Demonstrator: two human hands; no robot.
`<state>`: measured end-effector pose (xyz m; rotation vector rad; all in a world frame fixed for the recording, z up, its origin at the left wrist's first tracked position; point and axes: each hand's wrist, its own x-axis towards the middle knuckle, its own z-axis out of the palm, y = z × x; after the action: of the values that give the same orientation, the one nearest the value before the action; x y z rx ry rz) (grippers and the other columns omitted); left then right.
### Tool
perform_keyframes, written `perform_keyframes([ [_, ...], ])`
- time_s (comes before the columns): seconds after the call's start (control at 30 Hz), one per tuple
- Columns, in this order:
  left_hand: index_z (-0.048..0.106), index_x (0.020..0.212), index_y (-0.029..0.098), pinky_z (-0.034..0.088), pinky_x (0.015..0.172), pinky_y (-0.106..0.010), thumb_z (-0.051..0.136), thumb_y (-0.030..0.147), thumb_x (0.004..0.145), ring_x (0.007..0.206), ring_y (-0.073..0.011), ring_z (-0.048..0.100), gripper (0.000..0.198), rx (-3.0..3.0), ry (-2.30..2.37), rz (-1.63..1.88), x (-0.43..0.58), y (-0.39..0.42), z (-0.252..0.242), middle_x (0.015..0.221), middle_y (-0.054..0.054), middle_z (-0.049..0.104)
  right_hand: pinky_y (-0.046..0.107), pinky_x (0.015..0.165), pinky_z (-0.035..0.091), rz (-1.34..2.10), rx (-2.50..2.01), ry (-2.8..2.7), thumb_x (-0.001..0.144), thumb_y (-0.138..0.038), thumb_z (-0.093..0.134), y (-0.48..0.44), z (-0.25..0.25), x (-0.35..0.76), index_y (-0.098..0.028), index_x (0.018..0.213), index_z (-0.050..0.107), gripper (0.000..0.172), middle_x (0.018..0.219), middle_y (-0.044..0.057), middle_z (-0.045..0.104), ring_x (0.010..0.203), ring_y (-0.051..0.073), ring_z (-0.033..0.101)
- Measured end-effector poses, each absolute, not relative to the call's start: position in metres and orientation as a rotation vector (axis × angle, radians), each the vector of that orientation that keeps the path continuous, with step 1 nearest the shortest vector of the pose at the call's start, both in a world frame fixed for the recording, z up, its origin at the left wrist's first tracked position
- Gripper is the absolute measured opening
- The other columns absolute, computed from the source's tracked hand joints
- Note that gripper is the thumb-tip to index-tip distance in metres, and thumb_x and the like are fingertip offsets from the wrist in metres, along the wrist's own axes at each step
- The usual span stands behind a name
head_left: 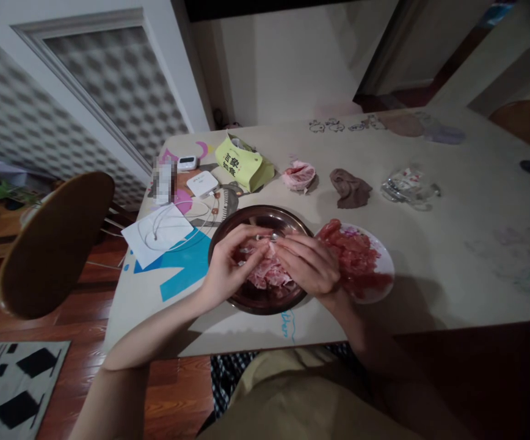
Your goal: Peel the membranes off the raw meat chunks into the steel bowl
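Observation:
A dark metal bowl (228,227) sits at the table's near edge with pale pink peel pieces (269,276) inside. Both my hands hover over it and meet at the fingertips. My left hand (231,263) pinches a small pale piece at the bowl's centre. My right hand (308,263) has its fingers curled on the same piece from the other side. Just right of the bowl, a white plate (384,269) holds red fruit flesh (352,253), touching my right wrist's side.
Behind the bowl lie a yellow bag (242,164), a pink wrapper (299,175), a brown cloth (351,188), a clear plastic packet (406,185), white chargers (202,183) and white paper with a cable (159,232). A wooden chair (54,244) stands at the left.

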<state>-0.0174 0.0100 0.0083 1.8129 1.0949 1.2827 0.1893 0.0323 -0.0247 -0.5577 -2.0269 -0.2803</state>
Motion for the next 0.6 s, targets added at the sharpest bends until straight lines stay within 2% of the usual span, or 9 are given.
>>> perform_keyframes([
  [0.2,0.069,0.098,0.018,0.055,0.096,-0.035,0.067,0.014,0.094,0.106,-0.0177,0.067,0.006,2.069,1.088,1.333,-0.016,0.007,0.016,0.110,-0.008,0.071,0.037,0.099,0.063,-0.264,-0.630,-2.006,0.087,-0.008,0.075,0.029,-0.023,0.187,-0.016,0.130,0.066,0.045,0.113,0.007,0.079,0.110,0.021,0.073],
  [0.4,0.068,0.114,0.016,0.058,0.101,-0.035,0.067,0.011,0.091,0.120,-0.0206,0.068,0.023,2.312,0.987,1.296,-0.020,0.006,0.011,0.129,-0.013,0.069,0.036,0.094,0.065,-0.289,-0.608,-1.949,0.086,-0.009,0.075,0.028,-0.019,0.185,-0.015,0.121,0.070,0.036,0.106,0.008,0.080,0.104,0.021,0.074],
  [0.5,0.067,0.125,0.017,0.060,0.097,-0.031,0.060,0.011,0.097,0.119,-0.0186,0.070,0.029,2.541,0.972,1.335,-0.027,0.007,0.001,0.134,-0.012,0.069,0.035,0.097,0.065,-0.329,-0.585,-1.958,0.084,-0.009,0.077,0.029,-0.019,0.185,-0.013,0.116,0.072,0.033,0.105,0.009,0.080,0.103,0.021,0.075],
  [0.6,0.064,0.134,0.019,0.062,0.097,-0.034,0.053,0.017,0.103,0.127,-0.0225,0.066,0.033,2.771,0.936,1.349,-0.035,0.005,-0.001,0.132,-0.009,0.071,0.036,0.099,0.064,-0.354,-0.557,-1.992,0.086,-0.010,0.075,0.028,-0.021,0.185,-0.013,0.117,0.071,0.031,0.109,0.009,0.079,0.107,0.021,0.074],
])
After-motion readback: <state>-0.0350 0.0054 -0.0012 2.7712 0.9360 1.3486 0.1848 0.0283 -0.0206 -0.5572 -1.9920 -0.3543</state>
